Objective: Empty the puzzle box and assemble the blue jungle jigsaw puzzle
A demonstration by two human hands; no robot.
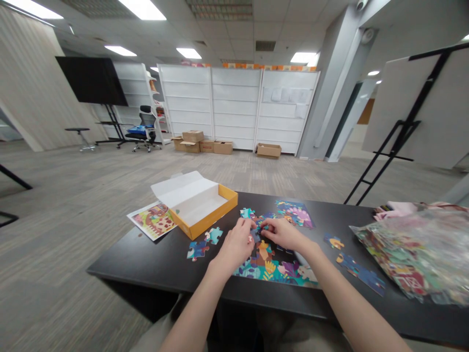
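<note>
A partly joined jigsaw puzzle (282, 271) lies on the black table (157, 264), its colourful strip along the near edge. My left hand (238, 243) rests over the puzzle's left side, fingers curled round a small piece mostly hidden beneath them. Close to its right, my right hand (280, 233) has thumb and fingertips pinched together at a dark blue piece. An orange-brown piece (264, 252) shows between and below the hands. Just beyond them is a teal piece (247, 213). A joined section with a pink-purple shape (296, 215) lies behind my right hand.
An open yellow box (205, 215) with a white lining stands at the back left, beside a picture sheet (154, 220). Loose pieces (198, 250) lie left of my hands, others (361, 274) to the right. A clear plastic bag (417, 249) of pieces fills the right side.
</note>
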